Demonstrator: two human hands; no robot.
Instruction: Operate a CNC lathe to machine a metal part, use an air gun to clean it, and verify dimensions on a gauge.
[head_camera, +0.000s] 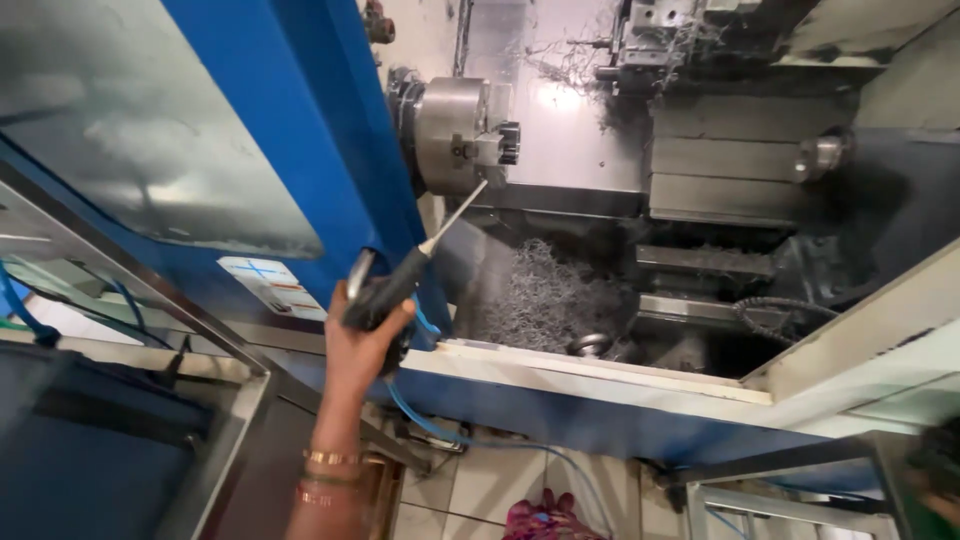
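Left hand (362, 335) gripping air gun (400, 285)

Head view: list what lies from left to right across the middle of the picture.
Blue machine door → left hand holding the air blow gun → lathe chuck → heap of metal swarf → grey turret block.
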